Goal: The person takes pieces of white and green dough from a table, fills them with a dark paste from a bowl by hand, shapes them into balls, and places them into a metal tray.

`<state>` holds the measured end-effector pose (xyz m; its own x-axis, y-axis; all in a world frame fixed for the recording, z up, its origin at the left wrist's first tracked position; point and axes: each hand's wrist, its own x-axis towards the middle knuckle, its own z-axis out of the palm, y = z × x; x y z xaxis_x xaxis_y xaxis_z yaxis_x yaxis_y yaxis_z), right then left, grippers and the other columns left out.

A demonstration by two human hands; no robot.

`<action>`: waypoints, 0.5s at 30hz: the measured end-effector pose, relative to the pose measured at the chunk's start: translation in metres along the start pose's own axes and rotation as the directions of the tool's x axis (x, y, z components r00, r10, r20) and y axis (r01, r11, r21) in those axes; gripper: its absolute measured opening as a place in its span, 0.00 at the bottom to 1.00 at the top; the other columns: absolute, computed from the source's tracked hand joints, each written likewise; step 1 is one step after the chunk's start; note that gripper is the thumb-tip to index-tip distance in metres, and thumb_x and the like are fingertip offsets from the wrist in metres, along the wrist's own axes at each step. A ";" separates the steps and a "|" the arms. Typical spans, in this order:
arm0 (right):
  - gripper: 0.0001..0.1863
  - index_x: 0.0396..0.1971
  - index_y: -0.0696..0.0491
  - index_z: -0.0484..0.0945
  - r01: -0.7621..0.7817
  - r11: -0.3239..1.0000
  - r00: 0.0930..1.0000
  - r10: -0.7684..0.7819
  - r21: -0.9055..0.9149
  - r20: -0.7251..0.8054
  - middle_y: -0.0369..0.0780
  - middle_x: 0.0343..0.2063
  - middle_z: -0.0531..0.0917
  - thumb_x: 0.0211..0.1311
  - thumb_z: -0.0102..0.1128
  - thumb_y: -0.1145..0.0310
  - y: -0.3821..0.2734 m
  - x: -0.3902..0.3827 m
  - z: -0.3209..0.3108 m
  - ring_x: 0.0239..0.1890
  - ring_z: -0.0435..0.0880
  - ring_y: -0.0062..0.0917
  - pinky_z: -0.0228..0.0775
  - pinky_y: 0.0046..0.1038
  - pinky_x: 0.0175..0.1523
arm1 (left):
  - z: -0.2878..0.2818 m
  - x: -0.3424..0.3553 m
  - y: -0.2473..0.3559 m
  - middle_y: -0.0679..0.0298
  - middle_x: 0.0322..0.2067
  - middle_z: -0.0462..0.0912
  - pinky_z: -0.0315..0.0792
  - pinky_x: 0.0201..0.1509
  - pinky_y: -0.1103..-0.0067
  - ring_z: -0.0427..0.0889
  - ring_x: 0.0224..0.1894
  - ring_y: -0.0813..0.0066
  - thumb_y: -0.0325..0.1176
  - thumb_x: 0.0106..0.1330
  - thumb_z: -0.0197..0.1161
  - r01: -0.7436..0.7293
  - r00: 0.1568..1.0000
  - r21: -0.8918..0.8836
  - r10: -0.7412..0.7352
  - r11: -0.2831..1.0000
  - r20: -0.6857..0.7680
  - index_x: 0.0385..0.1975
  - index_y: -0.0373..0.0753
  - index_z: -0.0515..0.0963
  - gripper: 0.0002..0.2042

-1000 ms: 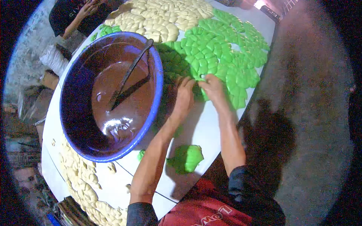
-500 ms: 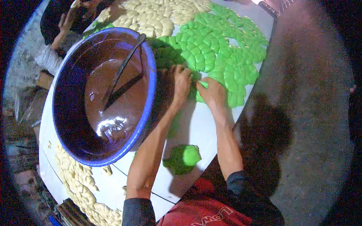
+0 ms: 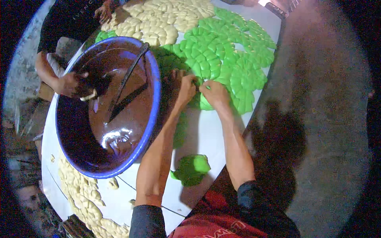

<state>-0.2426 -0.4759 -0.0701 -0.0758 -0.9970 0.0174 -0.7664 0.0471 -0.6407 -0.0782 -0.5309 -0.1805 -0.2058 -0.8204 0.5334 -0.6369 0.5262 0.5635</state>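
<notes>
My left hand is closed at the near edge of the spread green dough pieces, right of the blue basin; what its fingertips hold is too small to make out. My right hand is beside it, thumb and finger pinched at the green dough, almost meeting the left. The basin holds glossy brown liquid with a dark stirring stick propped on its rim. A separate green lump lies on the white board between my forearms.
At upper left, a co-worker's hand reaches into the basin with a pale piece; another hand is above. Cream dough pieces cover the far board, more the near left. The board's right edge borders a grey floor.
The co-worker's hand has come down over the basin's left rim with a pale piece. My hands still work at the green dough's edge; the scene has shifted slightly leftward in view.
</notes>
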 end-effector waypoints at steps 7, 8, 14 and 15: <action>0.10 0.32 0.56 0.78 -0.232 0.707 0.937 -0.022 0.668 0.349 0.31 0.25 0.76 0.58 0.63 0.65 0.007 -0.070 -0.068 0.29 0.72 0.13 0.63 0.18 0.36 | -0.099 0.006 0.148 0.48 0.33 0.80 0.70 0.52 0.62 0.78 0.44 0.50 0.29 0.52 0.60 0.025 0.999 -0.253 -0.013 0.967 0.050 0.38 0.37 0.79 0.13; 0.10 0.32 0.55 0.78 -0.208 0.654 0.942 -0.067 0.728 0.329 0.31 0.26 0.78 0.57 0.64 0.65 0.001 -0.081 -0.074 0.29 0.73 0.14 0.64 0.18 0.36 | -0.124 0.010 0.167 0.50 0.35 0.81 0.71 0.52 0.64 0.80 0.44 0.52 0.29 0.54 0.60 0.164 0.960 -0.237 -0.099 0.958 0.263 0.40 0.36 0.78 0.13; 0.11 0.36 0.52 0.76 -0.304 0.383 0.944 -0.002 0.872 0.330 0.30 0.30 0.77 0.56 0.66 0.66 -0.015 -0.141 -0.120 0.30 0.75 0.16 0.66 0.18 0.36 | -0.167 0.021 0.223 0.53 0.37 0.83 0.75 0.47 0.67 0.83 0.41 0.54 0.29 0.58 0.60 0.281 0.833 -0.380 -0.027 0.881 0.553 0.43 0.36 0.76 0.13; 0.13 0.39 0.53 0.76 -0.368 0.237 0.929 0.046 0.899 0.368 0.30 0.29 0.77 0.57 0.66 0.65 -0.013 -0.148 -0.123 0.29 0.76 0.17 0.68 0.20 0.36 | -0.165 0.023 0.229 0.53 0.37 0.83 0.76 0.46 0.66 0.83 0.41 0.53 0.29 0.59 0.60 0.243 0.822 -0.385 0.022 0.891 0.570 0.44 0.36 0.76 0.13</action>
<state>-0.3000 -0.3210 0.0301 0.1296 -0.9464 -0.2959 0.4195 0.3227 -0.8485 -0.1060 -0.3921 0.0646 -0.6067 -0.7897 0.0915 -0.3311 0.3556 0.8740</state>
